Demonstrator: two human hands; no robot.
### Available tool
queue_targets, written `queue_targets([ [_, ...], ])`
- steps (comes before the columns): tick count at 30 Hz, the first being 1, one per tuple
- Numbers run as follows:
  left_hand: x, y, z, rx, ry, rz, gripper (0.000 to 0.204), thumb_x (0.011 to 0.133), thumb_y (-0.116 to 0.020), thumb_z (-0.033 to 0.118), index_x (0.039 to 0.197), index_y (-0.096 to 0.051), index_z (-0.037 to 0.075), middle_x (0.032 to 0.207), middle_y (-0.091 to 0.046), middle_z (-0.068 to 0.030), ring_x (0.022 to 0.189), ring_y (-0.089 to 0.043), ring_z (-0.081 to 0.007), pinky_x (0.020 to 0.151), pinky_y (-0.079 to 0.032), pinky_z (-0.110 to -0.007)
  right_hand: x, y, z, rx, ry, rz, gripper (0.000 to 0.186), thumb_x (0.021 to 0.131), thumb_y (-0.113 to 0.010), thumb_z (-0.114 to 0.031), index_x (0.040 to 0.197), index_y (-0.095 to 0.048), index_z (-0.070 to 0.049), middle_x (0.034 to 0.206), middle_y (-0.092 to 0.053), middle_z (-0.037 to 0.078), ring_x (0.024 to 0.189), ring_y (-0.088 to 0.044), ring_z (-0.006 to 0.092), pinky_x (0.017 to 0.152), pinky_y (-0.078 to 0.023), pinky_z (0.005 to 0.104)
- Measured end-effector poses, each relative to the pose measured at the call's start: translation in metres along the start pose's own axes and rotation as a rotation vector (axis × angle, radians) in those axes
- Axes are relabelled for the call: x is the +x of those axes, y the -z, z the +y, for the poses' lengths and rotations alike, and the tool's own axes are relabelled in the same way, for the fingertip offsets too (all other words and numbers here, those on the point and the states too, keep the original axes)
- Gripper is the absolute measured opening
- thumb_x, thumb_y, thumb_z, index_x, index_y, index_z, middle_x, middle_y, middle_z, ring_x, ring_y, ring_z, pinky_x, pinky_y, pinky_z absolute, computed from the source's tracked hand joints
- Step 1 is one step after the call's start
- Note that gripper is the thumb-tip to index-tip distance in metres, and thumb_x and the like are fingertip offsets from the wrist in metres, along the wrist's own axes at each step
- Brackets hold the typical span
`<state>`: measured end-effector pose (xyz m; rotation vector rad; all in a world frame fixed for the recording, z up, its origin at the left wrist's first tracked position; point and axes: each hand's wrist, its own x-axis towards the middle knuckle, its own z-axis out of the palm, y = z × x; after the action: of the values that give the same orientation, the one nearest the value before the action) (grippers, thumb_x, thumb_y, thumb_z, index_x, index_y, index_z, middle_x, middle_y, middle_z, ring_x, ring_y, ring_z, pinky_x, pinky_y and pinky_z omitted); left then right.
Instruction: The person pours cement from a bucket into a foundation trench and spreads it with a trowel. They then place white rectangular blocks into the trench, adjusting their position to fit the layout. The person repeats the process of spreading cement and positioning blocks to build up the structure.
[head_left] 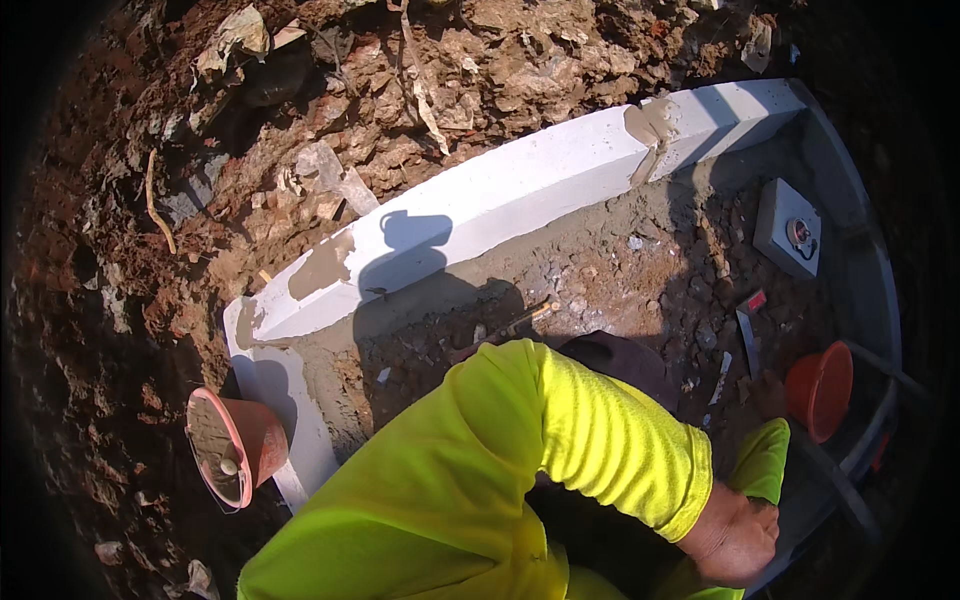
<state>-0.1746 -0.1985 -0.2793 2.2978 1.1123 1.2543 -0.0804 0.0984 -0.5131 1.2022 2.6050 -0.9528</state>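
no lettering, label or number is readable.

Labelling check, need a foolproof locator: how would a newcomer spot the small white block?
Follow the long white curb to its right-hand end, then look just inside the corner. There a small white block sits on the dirt. Unlike the red-ended strip and right-hand orange bucket nearby, it is pale and boxy, with a round object on top.

From your head, the left fisheye camera looks steeply down, bending the white concrete border (520,185) across the upper half of the frame. Your yellow sleeve (620,430) looms close at lower centre; the orange bucket (824,390) at right sits farther off.
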Motion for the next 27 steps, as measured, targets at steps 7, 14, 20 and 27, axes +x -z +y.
queue_targets([
  [7,0.022,0.099,0.002,0.116,-0.265,-0.197,0.017,0.075,-0.065,0.014,0.081,-0.076,0.004,0.081,-0.073,-0.0134,0.081,-0.071,-0.0295,0.069,-0.057,-0.043,0.03,-0.017,0.05,-0.307,0.197,0.119,0.047,0.084,-0.068,-0.023,0.122,-0.059,0.003,0.099,-0.067,0.021,0.091,-0.066,0.0304,0.081,-0.05,0.0409],
  [14,0.023,0.078,-0.008,0.089,-0.207,-0.166,0.023,0.071,-0.067,0.023,0.08,-0.076,0.004,0.08,-0.072,-0.0118,0.083,-0.069,-0.03,0.074,-0.053,-0.043,0.024,-0.01,-0.005,-0.212,0.097,0.021,0.048,0.084,-0.068,-0.025,0.122,-0.06,0.004,0.1,-0.068,0.022,0.092,-0.066,0.032,0.081,-0.05,0.0413],
  [20,0.027,0.048,-0.003,0.083,-0.094,-0.264,0.026,0.066,-0.068,0.028,0.08,-0.077,0.008,0.082,-0.069,-0.0112,0.091,-0.063,-0.0292,0.078,-0.044,-0.045,0.023,-0.002,-0.025,-0.136,-0.101,-0.055,0.053,0.082,-0.069,-0.031,0.123,-0.063,0.001,0.097,-0.07,0.022,0.091,-0.068,0.0372,0.082,-0.051,0.0435],
  [27,-0.002,0.097,0.002,0.081,-0.071,-0.144,0.02,0.065,-0.07,0.019,0.074,-0.074,0.001,0.076,-0.068,-0.0147,0.081,-0.064,-0.0294,0.077,-0.044,-0.044,0.019,-0.002,-0.075,-0.227,-0.097,-0.089,0.059,0.083,-0.068,-0.035,0.13,-0.059,-0.001,0.108,-0.069,0.022,0.103,-0.067,0.0359,0.09,-0.051,0.0422],
])
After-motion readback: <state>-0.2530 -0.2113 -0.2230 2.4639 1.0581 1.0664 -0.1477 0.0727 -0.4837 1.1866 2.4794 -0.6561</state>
